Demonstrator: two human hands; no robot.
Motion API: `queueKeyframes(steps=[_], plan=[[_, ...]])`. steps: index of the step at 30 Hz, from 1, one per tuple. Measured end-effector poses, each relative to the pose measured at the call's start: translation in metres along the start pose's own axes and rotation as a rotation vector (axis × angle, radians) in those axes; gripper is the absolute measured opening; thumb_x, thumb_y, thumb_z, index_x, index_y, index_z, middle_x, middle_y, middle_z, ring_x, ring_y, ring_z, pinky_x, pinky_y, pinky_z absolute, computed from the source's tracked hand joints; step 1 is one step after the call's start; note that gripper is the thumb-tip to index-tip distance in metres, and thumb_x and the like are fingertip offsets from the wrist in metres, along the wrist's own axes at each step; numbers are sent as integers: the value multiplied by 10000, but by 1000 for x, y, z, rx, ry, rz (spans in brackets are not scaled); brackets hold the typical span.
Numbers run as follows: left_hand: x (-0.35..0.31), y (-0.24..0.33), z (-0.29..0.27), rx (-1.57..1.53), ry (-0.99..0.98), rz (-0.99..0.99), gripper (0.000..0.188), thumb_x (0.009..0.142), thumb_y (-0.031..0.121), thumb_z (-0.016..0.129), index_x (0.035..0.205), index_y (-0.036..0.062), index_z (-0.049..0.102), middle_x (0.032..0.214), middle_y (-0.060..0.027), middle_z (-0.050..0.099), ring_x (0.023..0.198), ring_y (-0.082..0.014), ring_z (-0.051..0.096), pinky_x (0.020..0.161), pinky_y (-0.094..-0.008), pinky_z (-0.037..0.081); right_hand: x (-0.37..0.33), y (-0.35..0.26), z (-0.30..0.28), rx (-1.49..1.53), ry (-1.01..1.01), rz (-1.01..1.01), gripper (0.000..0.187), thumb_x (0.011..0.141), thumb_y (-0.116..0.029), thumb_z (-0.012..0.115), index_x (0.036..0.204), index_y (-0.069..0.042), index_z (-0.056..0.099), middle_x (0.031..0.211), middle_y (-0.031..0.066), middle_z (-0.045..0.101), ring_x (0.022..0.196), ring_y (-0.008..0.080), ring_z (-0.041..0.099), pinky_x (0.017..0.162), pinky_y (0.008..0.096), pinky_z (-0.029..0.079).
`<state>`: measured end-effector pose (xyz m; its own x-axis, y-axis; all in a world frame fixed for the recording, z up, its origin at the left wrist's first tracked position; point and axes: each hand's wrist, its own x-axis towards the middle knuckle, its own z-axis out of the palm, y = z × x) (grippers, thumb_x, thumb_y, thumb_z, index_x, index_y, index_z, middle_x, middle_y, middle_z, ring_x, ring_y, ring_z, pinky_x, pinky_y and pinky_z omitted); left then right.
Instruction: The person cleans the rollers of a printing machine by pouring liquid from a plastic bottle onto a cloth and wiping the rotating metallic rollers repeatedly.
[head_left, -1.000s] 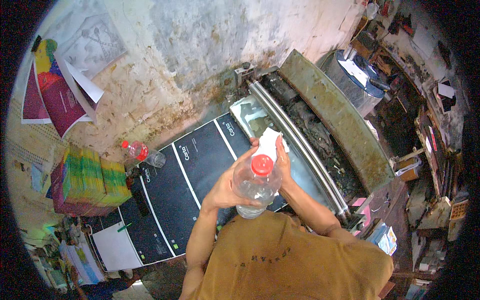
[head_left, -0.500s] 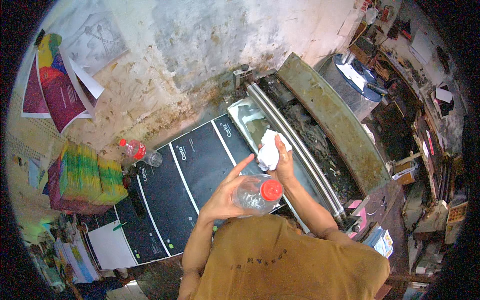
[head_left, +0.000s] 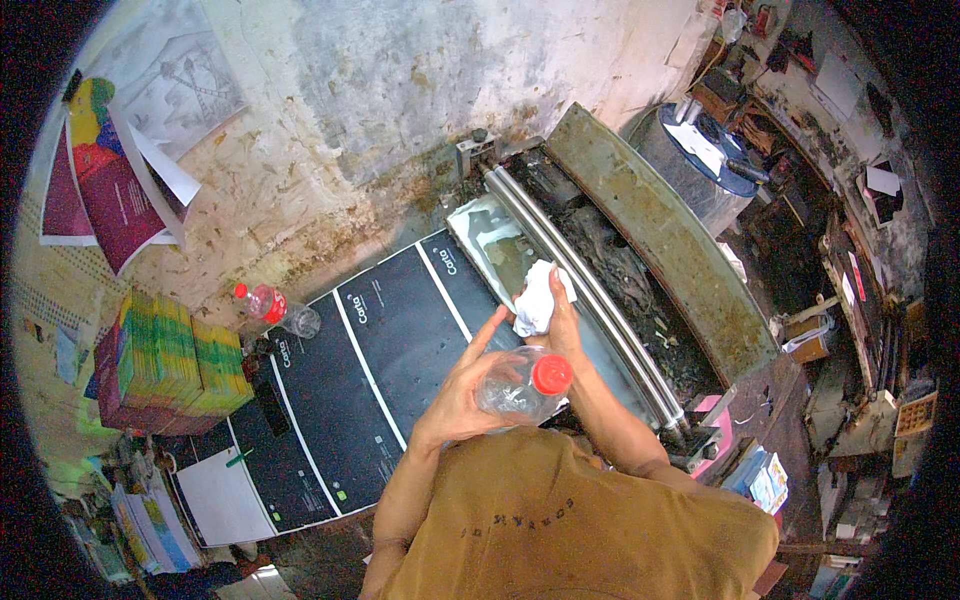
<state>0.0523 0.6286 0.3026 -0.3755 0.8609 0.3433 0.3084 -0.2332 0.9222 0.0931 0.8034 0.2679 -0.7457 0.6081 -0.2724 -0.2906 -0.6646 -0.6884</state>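
In my left hand is a clear plastic bottle with a red cap that faces up toward me. The hand's thumb and fingers curve round its side, and one finger points out toward the far right. Bunched in my right hand is a white cloth, above the edge of a wet, whitish tray. Metal rollers run just beyond that hand. Below both hands lies a dark sheet with white dividing lines, covering the flat surface.
A second clear bottle with a red cap lies at the sheet's far left edge. Beside it stand stacks of yellow-green paper. A long rusty metal panel borders the rollers, and a drum stands behind it. A stained wall closes the back.
The held bottle has shifted slightly to the right and its cap has tipped upward a little. Both hands keep their grip, and the whole view has moved slightly.
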Motion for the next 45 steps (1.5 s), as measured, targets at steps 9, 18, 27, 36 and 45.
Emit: queueKeyframes(steps=[9, 18, 27, 36, 45], plan=[[-3, -25, 5, -24, -106, -84, 767, 597, 170, 894, 1275, 32, 563, 1567, -118, 258, 1034, -183, 617, 900, -348, 505, 7, 7, -10, 11, -8, 71, 467, 908, -527, 586, 1008, -70, 577, 779, 62, 610, 688, 184, 631, 617, 326, 541], [-2, -26, -18, -86, -97, -100, 790, 562, 98, 912, 1267, 18, 563, 1562, -162, 242, 1036, -161, 610, 934, -331, 487, -12, -11, -13, -579, -140, -86, 475, 951, -454, 568, 1027, 6, 657, 871, 65, 680, 719, 121, 629, 615, 278, 506], [9, -9, -22, -355, 90, -148, 822, 561, 50, 905, 1294, -14, 537, 1576, -159, 191, 1257, -189, 490, 1015, -352, 446, -19, 1, -3, -26, -162, 185, 463, 933, -495, 565, 1107, -66, 571, 889, 48, 643, 782, 167, 634, 648, 300, 535], [-63, -29, -44, -282, 348, -290, 970, 517, 3, 911, 1364, -23, 439, 1507, -112, 314, 1158, -194, 559, 1010, -366, 468, 18, -42, -50, 343, -192, 137, 396, 945, -518, 511, 1114, -162, 550, 918, 52, 614, 788, 169, 593, 579, 313, 475], [-96, -23, -52, -91, 418, -365, 926, 548, 82, 925, 1337, -2, 450, 1233, -78, 572, 1090, -173, 580, 967, -348, 482, 10, -109, -26, 141, -311, -2, 422, 1003, -446, 418, 1204, -97, 545, 1159, 186, 593, 802, 228, 566, 505, 274, 459]])
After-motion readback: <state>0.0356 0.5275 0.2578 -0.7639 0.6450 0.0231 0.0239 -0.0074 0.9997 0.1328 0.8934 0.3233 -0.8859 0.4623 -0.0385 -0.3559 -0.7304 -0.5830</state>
